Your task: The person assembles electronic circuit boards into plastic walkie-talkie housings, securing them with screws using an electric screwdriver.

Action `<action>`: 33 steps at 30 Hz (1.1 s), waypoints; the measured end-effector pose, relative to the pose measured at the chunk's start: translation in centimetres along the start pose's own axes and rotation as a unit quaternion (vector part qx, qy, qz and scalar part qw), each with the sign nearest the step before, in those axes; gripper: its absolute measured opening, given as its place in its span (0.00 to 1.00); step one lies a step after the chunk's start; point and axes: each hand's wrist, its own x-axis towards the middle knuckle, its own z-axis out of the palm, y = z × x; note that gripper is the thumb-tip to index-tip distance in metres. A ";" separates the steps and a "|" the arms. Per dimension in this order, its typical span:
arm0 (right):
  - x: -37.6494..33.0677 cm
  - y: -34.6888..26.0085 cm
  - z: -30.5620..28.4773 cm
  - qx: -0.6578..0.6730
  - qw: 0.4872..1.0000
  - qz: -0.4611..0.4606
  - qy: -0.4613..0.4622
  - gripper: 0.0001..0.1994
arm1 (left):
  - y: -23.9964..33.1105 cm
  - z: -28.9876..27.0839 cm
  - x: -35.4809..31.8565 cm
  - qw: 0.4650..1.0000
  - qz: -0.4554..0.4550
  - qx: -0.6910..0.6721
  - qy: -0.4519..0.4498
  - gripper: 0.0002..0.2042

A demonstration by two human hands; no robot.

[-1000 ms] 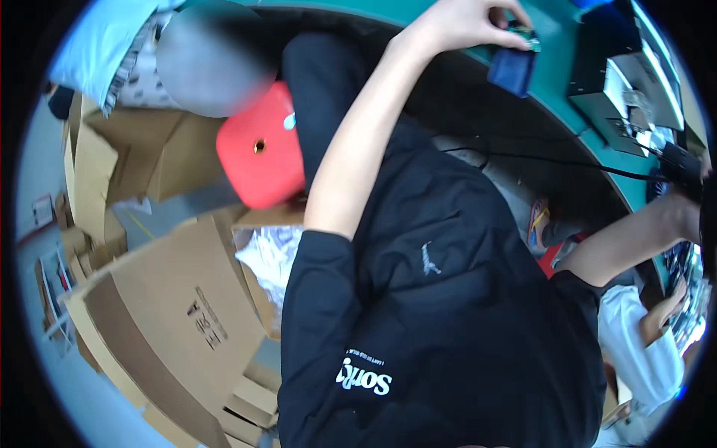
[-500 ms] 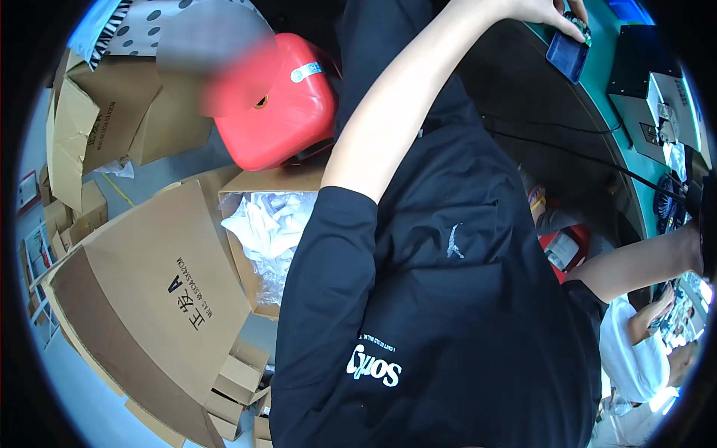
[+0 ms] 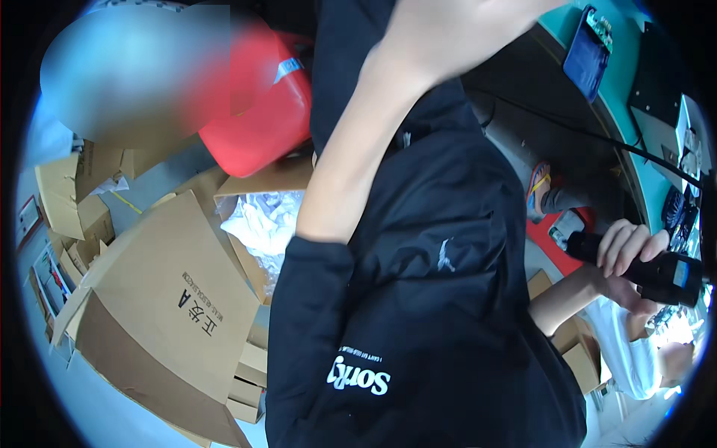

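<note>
My left hand (image 3: 455, 37) is raised at the top middle, smeared by motion, and its fingertips are cut off or blurred. Right of it, a flat dark-blue panel (image 3: 586, 66) with a green circuit board (image 3: 600, 28) at its far end lies at the edge of the green table (image 3: 624, 93), apart from the hand. At the right, my right hand (image 3: 627, 250) has its fingers wrapped round a black cylindrical tool (image 3: 676, 278) with a pale blue label. The tool's working tip cannot be made out.
A black-and-silver box-shaped device (image 3: 657, 97) stands on the table, with a black cable (image 3: 582, 123) running past. To the left are a red stool (image 3: 261, 127), an open carton (image 3: 224, 257) holding clear wrapping, and a large carton (image 3: 160, 299). Another person (image 3: 627, 351) sits at the lower right.
My left hand has let go of the panel with the circuit board and moved left. My right hand, hidden at the right rim before, has come into view holding the black tool.
</note>
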 end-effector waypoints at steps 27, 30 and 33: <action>1.4 -3.8 0.7 -0.161 0.938 0.114 0.284 0.32 | -18.8 0.9 -18.0 0.856 -0.436 0.277 0.002 0.23; 1.2 -3.8 1.6 -0.176 0.931 0.123 0.297 0.32 | -17.8 1.5 -18.4 0.863 -0.425 0.272 -0.013 0.21; 1.8 -3.9 2.1 -0.155 0.941 0.133 0.269 0.30 | -18.0 4.2 -18.1 0.878 -0.409 0.246 -0.033 0.19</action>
